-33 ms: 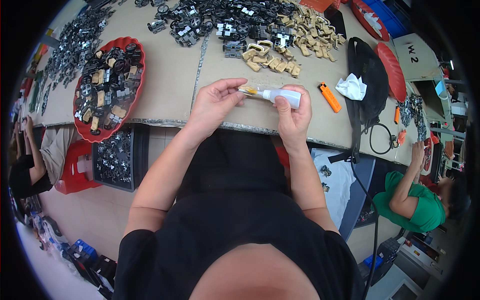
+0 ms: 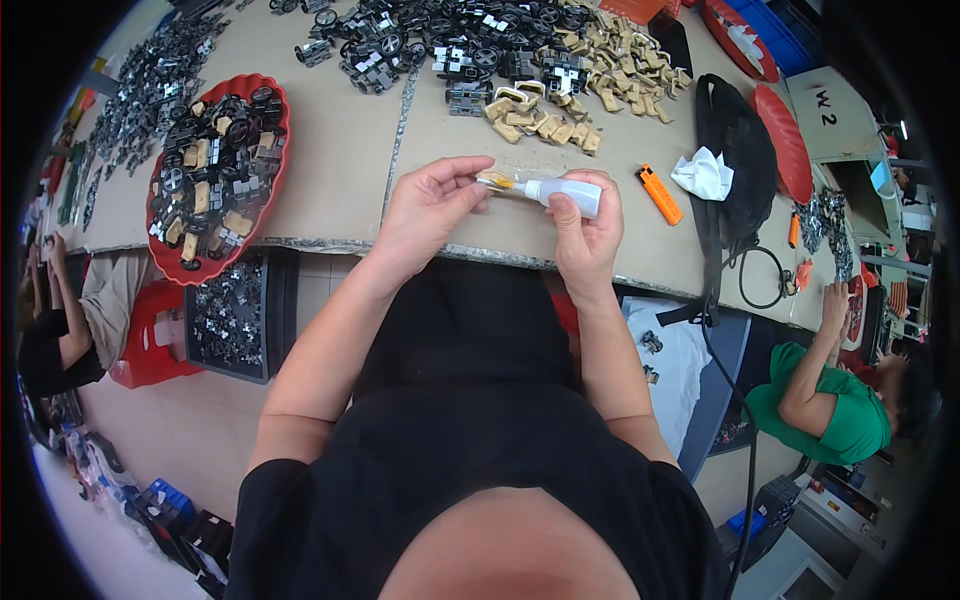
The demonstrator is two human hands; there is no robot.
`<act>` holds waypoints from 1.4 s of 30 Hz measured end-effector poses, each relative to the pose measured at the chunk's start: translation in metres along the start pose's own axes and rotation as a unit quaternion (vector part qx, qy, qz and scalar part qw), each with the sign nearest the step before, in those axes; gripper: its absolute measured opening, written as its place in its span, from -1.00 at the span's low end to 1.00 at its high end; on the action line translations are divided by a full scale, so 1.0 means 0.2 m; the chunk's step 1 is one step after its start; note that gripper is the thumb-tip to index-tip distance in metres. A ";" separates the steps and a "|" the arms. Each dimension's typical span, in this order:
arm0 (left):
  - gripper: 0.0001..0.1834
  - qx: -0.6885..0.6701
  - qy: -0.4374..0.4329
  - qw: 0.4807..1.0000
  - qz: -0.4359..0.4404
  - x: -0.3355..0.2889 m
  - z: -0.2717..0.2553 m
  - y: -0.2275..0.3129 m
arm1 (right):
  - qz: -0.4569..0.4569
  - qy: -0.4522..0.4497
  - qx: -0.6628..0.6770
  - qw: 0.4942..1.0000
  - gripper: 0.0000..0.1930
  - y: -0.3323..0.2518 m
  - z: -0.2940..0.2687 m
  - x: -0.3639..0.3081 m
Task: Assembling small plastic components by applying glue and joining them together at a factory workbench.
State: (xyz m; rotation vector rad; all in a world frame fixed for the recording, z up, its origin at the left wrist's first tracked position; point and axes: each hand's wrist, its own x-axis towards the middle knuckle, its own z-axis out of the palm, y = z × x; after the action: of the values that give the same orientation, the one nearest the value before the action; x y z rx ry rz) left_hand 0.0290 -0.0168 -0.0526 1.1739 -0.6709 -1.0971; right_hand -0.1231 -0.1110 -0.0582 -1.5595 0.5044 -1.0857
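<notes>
My right hand (image 2: pixel 588 238) is wrapped round a small white squeeze bottle (image 2: pixel 575 196), which lies on its side with its yellowish nozzle (image 2: pixel 513 184) pointing left. Thumb and fingers of my left hand (image 2: pixel 432 203) are pinched together at the nozzle's tip. Something small and pale seems to be between them, but the fingers hide most of it. Beyond my hands, tan plastic pieces (image 2: pixel 548 126) are heaped on the table, beside a pile of black and silver toy-car chassis (image 2: pixel 470 50).
Left of my hands, a red scalloped tray (image 2: pixel 284 165) holds chassis with tan pieces. An orange lighter (image 2: pixel 660 195), crumpled white tissue (image 2: pixel 703 175) and black bag (image 2: pixel 745 150) lie to the right. A dark bin (image 2: pixel 275 330) stands below the table. Co-workers sit at both sides, one in green (image 2: pixel 815 400).
</notes>
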 end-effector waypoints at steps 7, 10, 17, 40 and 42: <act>-0.68 0.002 -0.003 1.000 -0.006 0.00 0.00 0.01 | -0.034 0.017 -0.019 0.999 -0.73 0.00 0.01 0.00; -0.68 -0.003 -0.004 1.000 -0.004 0.00 0.00 0.00 | -0.050 0.020 -0.048 0.997 -0.74 0.00 0.01 0.00; -0.69 -0.009 0.011 1.000 0.000 0.00 0.00 0.00 | -0.056 0.026 -0.073 0.995 -0.74 0.00 0.00 0.00; -0.70 -0.028 -0.003 1.000 -0.003 0.01 -0.02 0.00 | 0.097 0.176 0.081 0.976 -0.64 -0.01 -0.28 0.13; -0.70 -0.026 -0.008 1.000 -0.014 0.02 0.00 0.01 | 0.098 0.172 0.038 0.979 -0.65 0.01 -0.33 0.13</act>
State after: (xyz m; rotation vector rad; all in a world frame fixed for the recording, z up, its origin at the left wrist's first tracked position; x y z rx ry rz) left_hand 0.0305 -0.0206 -0.0510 1.1348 -0.6361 -1.1428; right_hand -0.1654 -0.1662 -0.0527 -1.2297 0.8228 -1.2124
